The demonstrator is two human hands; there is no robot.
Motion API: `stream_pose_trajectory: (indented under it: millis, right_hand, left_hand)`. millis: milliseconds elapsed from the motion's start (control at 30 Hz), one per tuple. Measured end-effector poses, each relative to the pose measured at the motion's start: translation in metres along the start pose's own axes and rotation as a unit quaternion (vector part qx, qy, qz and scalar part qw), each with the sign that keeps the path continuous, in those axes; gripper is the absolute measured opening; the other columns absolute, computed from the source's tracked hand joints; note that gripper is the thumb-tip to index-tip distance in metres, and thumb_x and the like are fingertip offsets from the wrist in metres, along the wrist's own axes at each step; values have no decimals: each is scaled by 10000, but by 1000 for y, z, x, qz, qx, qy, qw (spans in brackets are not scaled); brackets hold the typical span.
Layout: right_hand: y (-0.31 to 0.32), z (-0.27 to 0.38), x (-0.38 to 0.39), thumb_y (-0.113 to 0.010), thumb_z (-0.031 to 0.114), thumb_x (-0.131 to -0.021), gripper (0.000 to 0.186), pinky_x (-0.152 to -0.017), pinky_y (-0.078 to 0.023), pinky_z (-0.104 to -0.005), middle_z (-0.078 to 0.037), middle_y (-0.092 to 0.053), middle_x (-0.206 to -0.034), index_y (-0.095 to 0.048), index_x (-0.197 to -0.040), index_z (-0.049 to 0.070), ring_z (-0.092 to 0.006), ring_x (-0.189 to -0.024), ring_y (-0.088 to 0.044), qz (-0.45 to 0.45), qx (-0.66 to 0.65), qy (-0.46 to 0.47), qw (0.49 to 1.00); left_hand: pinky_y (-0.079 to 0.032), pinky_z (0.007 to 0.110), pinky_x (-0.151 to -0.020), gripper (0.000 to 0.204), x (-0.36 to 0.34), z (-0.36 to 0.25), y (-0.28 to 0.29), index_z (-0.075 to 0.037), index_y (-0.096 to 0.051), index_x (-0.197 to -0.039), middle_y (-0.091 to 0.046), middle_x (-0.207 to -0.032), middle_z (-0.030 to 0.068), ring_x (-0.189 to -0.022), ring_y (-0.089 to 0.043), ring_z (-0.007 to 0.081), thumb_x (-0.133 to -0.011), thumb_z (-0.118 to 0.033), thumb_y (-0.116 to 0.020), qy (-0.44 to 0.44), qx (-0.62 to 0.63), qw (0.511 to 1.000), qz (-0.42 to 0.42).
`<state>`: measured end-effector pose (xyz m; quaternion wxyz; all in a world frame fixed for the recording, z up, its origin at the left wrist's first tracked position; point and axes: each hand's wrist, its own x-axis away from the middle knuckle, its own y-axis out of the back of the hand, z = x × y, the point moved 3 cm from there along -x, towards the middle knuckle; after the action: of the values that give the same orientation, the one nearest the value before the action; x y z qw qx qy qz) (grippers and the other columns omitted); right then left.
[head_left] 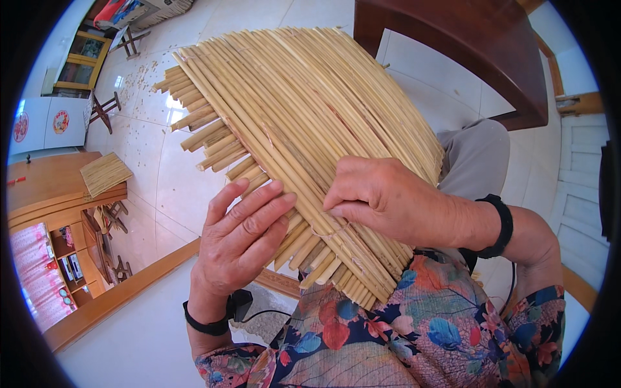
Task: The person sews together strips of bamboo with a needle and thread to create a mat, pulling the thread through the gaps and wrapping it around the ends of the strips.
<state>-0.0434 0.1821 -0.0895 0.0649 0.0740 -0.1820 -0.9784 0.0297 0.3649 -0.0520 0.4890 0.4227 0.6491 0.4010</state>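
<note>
A large mat of straw-coloured stalks lies tilted across my lap, its stalks side by side. Along its left edge, a few long stalks cross over a row of short protruding stalk ends. My left hand rests there with fingers stretched out, its fingertips touching the edge stalks. My right hand is closed in a pinch just above the mat surface, near that edge. What it pinches is hidden by the fingers. Close below the pinch, a thin cord wraps over the edge stalks. Both wrists wear black bands.
Dark red-brown wooden furniture stands beyond the mat at upper right. At left are folding stools, a wooden cabinet and a small stalk mat on its edge. Plant scraps litter the tiled floor.
</note>
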Motion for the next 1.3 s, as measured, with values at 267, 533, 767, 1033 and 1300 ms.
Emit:
stream_pose_trajectory:
  millis: [267,533,767,1033,1300]
  right_hand:
    - [1,1,-1,-619,72,-799,88,-654,-472,-323,-109,-561,-785,-635,-856,7,-262,-733,-583,17,10,-12,1000]
    - [3,0,-4,-597,84,-784,109,-717,-496,-344,-128,-589,-811,-650,-812,-7,-281,-762,-604,28,-25,-51,998]
    - [3,3,-8,-610,82,-802,76,-663,-470,-351,-121,-559,-797,-622,-832,13,-295,-741,-572,36,32,19,999]
    - [7,18,-20,-555,79,-815,65,-668,-479,-391,-139,-528,-807,-556,-801,16,-326,-753,-580,118,160,34,980]
    - [22,17,-14,-539,40,-782,85,-714,-486,-392,-185,-583,-819,-606,-801,-8,-348,-808,-598,89,154,14,984]
  left_hand:
    - [-404,423,-967,105,0,-1,0,-58,-602,-762,-666,-1031,76,-1060,-605,235,-710,-24,-686,6,-1,1000,-1]
    - [-403,422,-969,108,0,0,0,-60,-595,-772,-665,-1035,73,-1060,-604,233,-718,-30,-683,5,2,1000,1]
    - [-403,423,-966,105,0,0,0,-58,-593,-779,-663,-1037,81,-1058,-603,238,-722,-29,-675,-1,-1,1000,1]
    - [-400,424,-971,116,-9,2,-2,-45,-618,-808,-652,-1049,84,-1070,-590,232,-704,-34,-668,-16,-1,1000,-2]
    - [-412,439,-950,98,-19,6,-9,-44,-603,-780,-658,-1025,81,-1047,-603,251,-692,-25,-643,-28,33,999,-20]
